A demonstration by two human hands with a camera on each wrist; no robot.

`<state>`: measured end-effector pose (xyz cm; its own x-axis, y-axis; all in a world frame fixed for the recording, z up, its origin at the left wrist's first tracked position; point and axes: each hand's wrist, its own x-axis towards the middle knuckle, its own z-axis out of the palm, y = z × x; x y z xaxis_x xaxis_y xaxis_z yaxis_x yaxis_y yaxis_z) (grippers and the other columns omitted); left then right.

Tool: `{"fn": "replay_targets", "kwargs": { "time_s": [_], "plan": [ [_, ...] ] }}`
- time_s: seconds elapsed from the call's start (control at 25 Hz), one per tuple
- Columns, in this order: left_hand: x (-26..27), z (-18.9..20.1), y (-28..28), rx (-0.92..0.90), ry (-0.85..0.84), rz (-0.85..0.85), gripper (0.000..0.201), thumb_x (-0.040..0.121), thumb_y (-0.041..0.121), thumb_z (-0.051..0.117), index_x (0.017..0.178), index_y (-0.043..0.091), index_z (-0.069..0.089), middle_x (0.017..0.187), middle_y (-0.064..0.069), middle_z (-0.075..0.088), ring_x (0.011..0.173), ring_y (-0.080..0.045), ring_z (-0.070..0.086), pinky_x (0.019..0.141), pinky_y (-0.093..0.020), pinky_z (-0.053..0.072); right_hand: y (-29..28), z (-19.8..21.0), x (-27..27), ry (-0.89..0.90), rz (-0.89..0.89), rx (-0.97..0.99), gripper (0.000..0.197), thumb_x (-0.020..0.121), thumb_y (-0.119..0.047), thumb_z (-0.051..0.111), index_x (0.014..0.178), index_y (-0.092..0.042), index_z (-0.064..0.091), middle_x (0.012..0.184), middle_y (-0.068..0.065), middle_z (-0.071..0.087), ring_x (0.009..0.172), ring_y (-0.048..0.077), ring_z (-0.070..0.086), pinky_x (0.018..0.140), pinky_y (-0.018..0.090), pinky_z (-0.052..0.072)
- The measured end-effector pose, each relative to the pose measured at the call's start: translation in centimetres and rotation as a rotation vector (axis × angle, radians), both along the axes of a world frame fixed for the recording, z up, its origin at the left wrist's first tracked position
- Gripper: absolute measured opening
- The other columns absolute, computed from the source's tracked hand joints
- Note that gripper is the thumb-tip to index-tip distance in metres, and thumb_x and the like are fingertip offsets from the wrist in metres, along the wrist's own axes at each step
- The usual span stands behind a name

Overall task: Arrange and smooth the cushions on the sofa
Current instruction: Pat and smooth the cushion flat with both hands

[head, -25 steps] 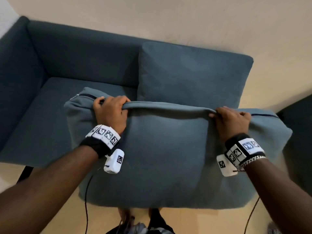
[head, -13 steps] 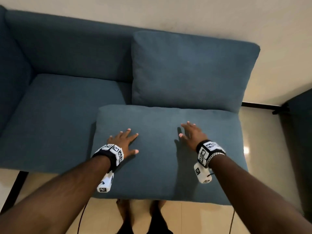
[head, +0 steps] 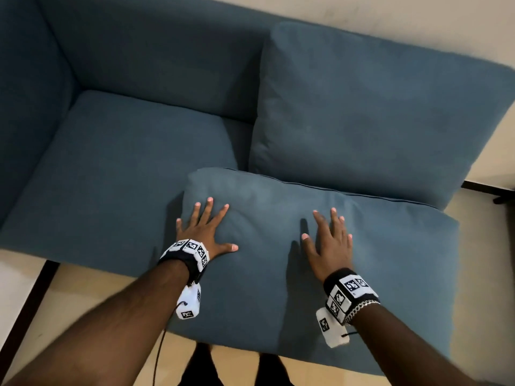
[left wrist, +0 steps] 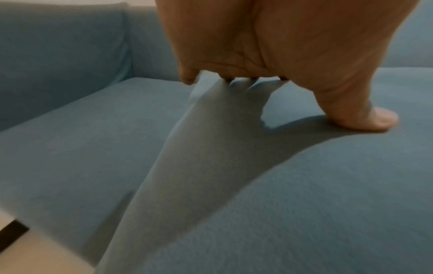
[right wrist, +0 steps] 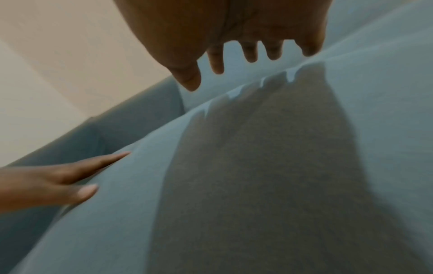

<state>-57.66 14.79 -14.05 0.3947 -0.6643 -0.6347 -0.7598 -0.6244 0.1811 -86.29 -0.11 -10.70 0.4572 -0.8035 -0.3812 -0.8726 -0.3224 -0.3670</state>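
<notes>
A large blue seat cushion [head: 390, 260] lies flat on the right half of the blue sofa [head: 125, 168], its front edge hanging past the sofa's front. My left hand [head: 206, 227] rests flat on its left part with fingers spread. My right hand [head: 328, 238] lies flat near its middle, fingers straight. A blue back cushion [head: 376, 107] stands upright against the backrest behind the seat cushion. In the left wrist view my left hand [left wrist: 281, 77] has its thumb on the seat cushion [left wrist: 304, 185]. In the right wrist view my right hand [right wrist: 246, 55] hovers just over the cushion [right wrist: 281, 166].
The sofa's left seat [head: 111, 176] is bare, with an armrest [head: 30, 107] at the far left. A cream wall [head: 418, 23] stands behind. Pale floor [head: 28, 288] and a dark sofa leg [head: 25, 310] show at the lower left. My feet [head: 237, 369] stand before the cushion.
One second ago both hands gripped the cushion's top edge, holding it upright. It now lies flat on the seat, and both hands have let go and slid forward over its top.
</notes>
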Motion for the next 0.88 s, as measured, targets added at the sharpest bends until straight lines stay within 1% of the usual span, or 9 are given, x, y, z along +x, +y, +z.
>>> {"fn": "replay_targets", "kwargs": {
  "time_s": [0.12,0.32,0.4,0.52,0.6,0.68,0.8,0.84,0.88],
  "plan": [
    [3.9,-1.2,1.2,-0.039,0.060,0.008,0.133,0.051,0.100,0.058,0.146,0.063,-0.028,0.160,0.021,-0.041,0.155,-0.025,-0.026,0.124,-0.065,0.006,0.9,3.3,8.3,-0.026,0.237,-0.028,0.073,0.096,-0.071,0.039,0.159,-0.050,0.009,0.172,-0.007,-0.015,0.158,0.024,-0.018,0.125,0.063,0.004],
    [7.0,-5.3,1.6,-0.161,0.181,-0.010,0.158,0.038,0.101,0.063,0.151,0.049,-0.033,0.159,0.027,-0.039,0.153,-0.020,-0.033,0.125,-0.060,0.004,-2.1,11.3,24.1,-0.720,-0.122,-0.579,0.066,0.094,-0.044,0.061,0.156,-0.032,0.040,0.171,0.003,0.017,0.159,0.030,0.007,0.122,0.059,0.011],
    [7.6,-7.9,1.1,-0.186,0.219,-0.013,0.160,0.039,0.100,0.063,0.153,0.042,-0.033,0.159,0.027,-0.038,0.152,-0.017,-0.034,0.125,-0.058,0.002,-1.5,6.0,28.5,-0.564,-0.141,-0.601,0.070,0.095,-0.045,0.056,0.160,-0.033,0.031,0.172,0.003,0.009,0.160,0.031,0.000,0.123,0.055,0.001],
    [8.3,-10.9,0.1,-0.155,0.231,-0.022,0.156,0.048,0.098,0.063,0.159,0.033,-0.025,0.165,0.021,-0.031,0.152,-0.014,-0.033,0.127,-0.054,-0.004,1.7,-8.3,30.7,0.307,0.328,-0.052,0.067,0.103,-0.063,0.022,0.163,-0.042,0.001,0.172,-0.001,-0.013,0.158,0.029,-0.017,0.122,0.065,-0.012],
    [8.7,-12.1,-0.2,-0.145,0.259,-0.030,0.158,0.045,0.100,0.060,0.157,0.033,-0.029,0.162,0.021,-0.037,0.150,-0.014,-0.035,0.126,-0.053,-0.009,1.0,-10.9,31.9,0.502,0.375,0.177,0.065,0.103,-0.066,0.016,0.162,-0.040,0.006,0.173,-0.002,-0.009,0.158,0.030,-0.013,0.121,0.067,-0.007],
    [8.8,-12.6,-0.3,-0.168,0.326,-0.012,0.159,0.040,0.101,0.055,0.153,0.035,-0.036,0.154,0.023,-0.047,0.150,-0.016,-0.036,0.126,-0.058,-0.005,-0.1,-7.7,33.5,0.219,0.286,0.130,0.058,0.105,-0.059,0.027,0.159,-0.040,0.023,0.173,-0.002,0.001,0.159,0.028,-0.005,0.124,0.064,-0.001],
    [8.8,-12.2,0.0,-0.193,0.340,-0.001,0.161,0.037,0.101,0.053,0.151,0.035,-0.039,0.156,0.021,-0.046,0.151,-0.019,-0.035,0.125,-0.062,-0.001,-1.1,-2.3,33.1,-0.373,0.026,-0.315,0.053,0.105,-0.044,0.045,0.156,-0.035,0.037,0.172,-0.005,0.012,0.160,0.024,0.005,0.125,0.056,0.004],
    [8.6,-12.0,0.2,-0.194,0.332,0.003,0.163,0.037,0.101,0.055,0.151,0.035,-0.039,0.157,0.021,-0.046,0.151,-0.019,-0.036,0.125,-0.062,-0.002,-1.1,-2.4,31.7,-0.364,-0.014,-0.436,0.055,0.104,-0.044,0.046,0.157,-0.034,0.036,0.171,-0.007,0.012,0.160,0.023,0.005,0.125,0.053,0.001],
    [8.6,-11.9,0.3,-0.191,0.321,0.008,0.165,0.036,0.101,0.059,0.151,0.035,-0.040,0.156,0.021,-0.046,0.150,-0.018,-0.038,0.125,-0.061,-0.004,-0.8,-3.4,30.3,-0.203,0.051,-0.453,0.058,0.104,-0.047,0.042,0.159,-0.036,0.029,0.171,-0.009,0.007,0.160,0.023,0.002,0.126,0.051,-0.003]
  ]
}}
